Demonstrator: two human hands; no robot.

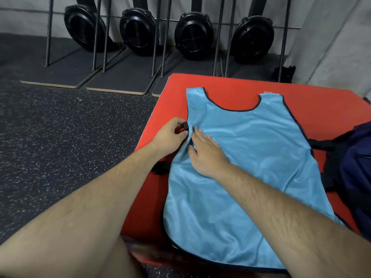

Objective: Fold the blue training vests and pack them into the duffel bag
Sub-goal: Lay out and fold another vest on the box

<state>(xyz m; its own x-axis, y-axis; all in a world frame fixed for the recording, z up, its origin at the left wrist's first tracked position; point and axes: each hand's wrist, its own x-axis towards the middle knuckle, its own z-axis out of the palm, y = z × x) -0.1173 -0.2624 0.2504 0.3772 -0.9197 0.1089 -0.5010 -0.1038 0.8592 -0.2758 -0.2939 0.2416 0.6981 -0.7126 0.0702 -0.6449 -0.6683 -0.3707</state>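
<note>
A light blue training vest point(251, 157) with black trim lies spread flat on a red mat point(230, 85), neck hole toward the far side. My left hand point(170, 137) pinches a small black strap at the vest's left side edge. Flat on the fabric just beside it lies my right hand point(206, 153), fingers straight and pointing at the strap. A dark navy duffel bag point(355, 167) with black straps sits at the mat's right edge, partly out of frame.
Dark speckled rubber floor point(60, 147) stretches to the left of the mat. Several black fan-wheel machines point(138, 31) on metal stands line the far wall. Another black strap point(160, 167) shows under my left forearm at the mat's left edge.
</note>
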